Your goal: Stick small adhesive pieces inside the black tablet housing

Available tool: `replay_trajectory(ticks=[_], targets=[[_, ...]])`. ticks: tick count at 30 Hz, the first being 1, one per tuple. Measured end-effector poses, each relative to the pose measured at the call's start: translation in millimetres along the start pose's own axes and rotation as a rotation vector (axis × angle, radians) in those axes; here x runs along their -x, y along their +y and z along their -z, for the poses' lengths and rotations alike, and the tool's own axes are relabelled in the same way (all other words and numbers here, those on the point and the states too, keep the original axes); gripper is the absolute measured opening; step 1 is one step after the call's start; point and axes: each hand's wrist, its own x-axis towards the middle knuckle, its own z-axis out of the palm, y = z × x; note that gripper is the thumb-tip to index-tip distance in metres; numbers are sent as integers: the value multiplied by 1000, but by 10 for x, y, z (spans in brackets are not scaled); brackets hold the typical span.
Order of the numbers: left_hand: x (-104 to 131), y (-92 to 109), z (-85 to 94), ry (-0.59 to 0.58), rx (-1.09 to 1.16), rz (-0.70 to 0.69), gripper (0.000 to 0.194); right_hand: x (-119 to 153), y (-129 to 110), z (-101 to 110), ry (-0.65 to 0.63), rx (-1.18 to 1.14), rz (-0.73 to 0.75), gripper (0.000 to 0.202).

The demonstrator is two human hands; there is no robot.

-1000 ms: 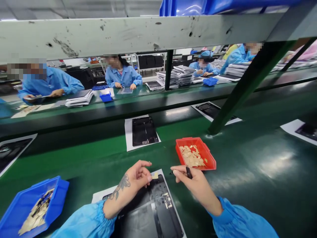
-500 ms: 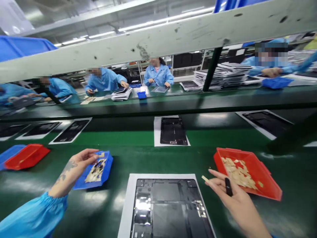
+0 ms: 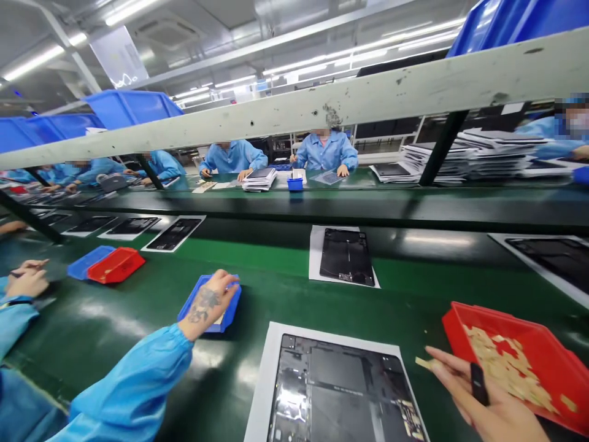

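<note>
On the green bench [image 3: 115, 325], the left hand [image 3: 209, 304] rests palm down with loose fingers inside the blue tray [image 3: 229, 311], while the right hand [image 3: 478, 399], half open beside the red tray [image 3: 547, 350], pinches a small tan piece [image 3: 422, 363] and carries a black tool [image 3: 478, 383], near the dark panel [image 3: 340, 399].

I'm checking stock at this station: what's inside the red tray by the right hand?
The red tray holds a loose heap of small tan pieces, with bare red floor showing between them. The right hand covers its near left corner, so that part cannot be seen.
</note>
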Motion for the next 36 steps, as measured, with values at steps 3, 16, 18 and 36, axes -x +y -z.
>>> replay_trajectory(ticks=[3, 16, 18, 36], targets=[[-21, 594, -300, -186, 155, -175, 24, -25, -51, 55, -48, -67, -151, 58], [78, 2876, -1807, -764, 904, -346, 22, -154, 18, 472, 103, -252, -245, 42], [76, 3008, -1856, -750, 941, -334, 16, -165, 40, 546, 129, -274, -270, 42], [189, 3305, -2240, -918, 1254, -199, 20, -125, 232, 765, 70, -509, -220, 23]])
